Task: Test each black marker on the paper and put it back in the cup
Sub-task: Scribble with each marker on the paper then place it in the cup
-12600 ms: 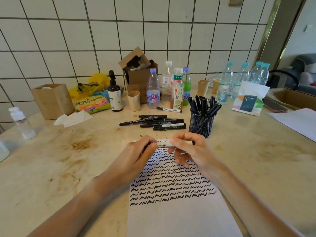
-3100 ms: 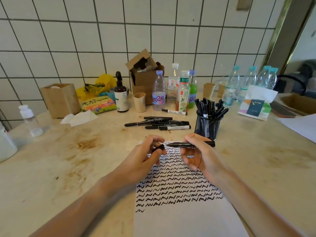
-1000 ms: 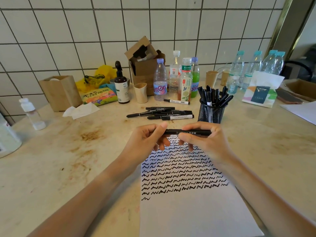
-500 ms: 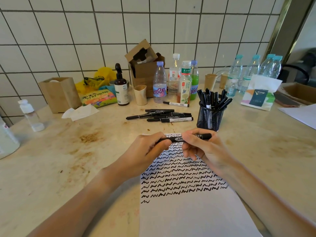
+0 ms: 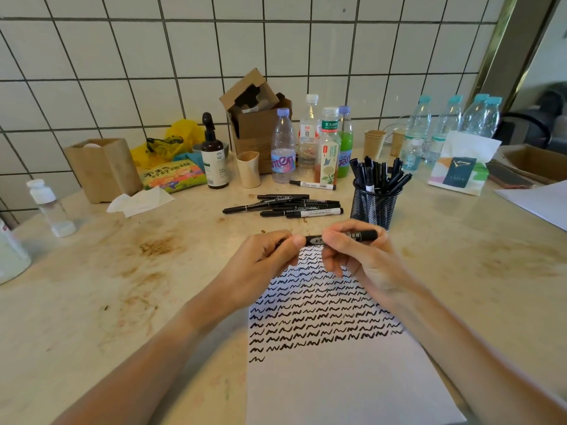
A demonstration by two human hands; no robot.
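A slim black marker with a white printed label (image 5: pixel 340 237) was held level above the far edge of a white sheet of paper (image 5: pixel 343 388), just in front of a black wire-mesh cup (image 5: pixel 372 207). The left hand (image 5: pixel 264 265) had its fingers curled round the marker's left end, which was hidden inside the grasp, thumb tip pressed on the barrel; whether the cap was on could not be told. The right hand (image 5: pixel 359 256) pinched the right half of the barrel between thumb and forefinger, the other fingers curled loosely below, the blunt black right end protruding past the knuckles. The barrel looked smooth and cylindrical, matte plastic, label text blurred. The paper lay flat on the surface, its upper half covered in close rows of black wavy test strokes, its lower half blank. The mesh cup stood upright on the surface, filled with black markers (image 5: pixel 379 176) leaning outward. A loose cluster of black markers (image 5: pixel 285 205) lay flat to the left of the cup, one of them with a white barrel, and a single white-barrelled marker (image 5: pixel 313 185) lay beyond them near the bottles. The beige stone-like surface (image 5: pixel 107 286) was glossy with brown stains on the left. Behind stood a brown cardboard box with open flaps (image 5: pixel 257 124), clear plastic bottles (image 5: pixel 283 148), and a dark brown pump bottle (image 5: pixel 214 157) against the white tiled wall (image 5: pixel 122 56).
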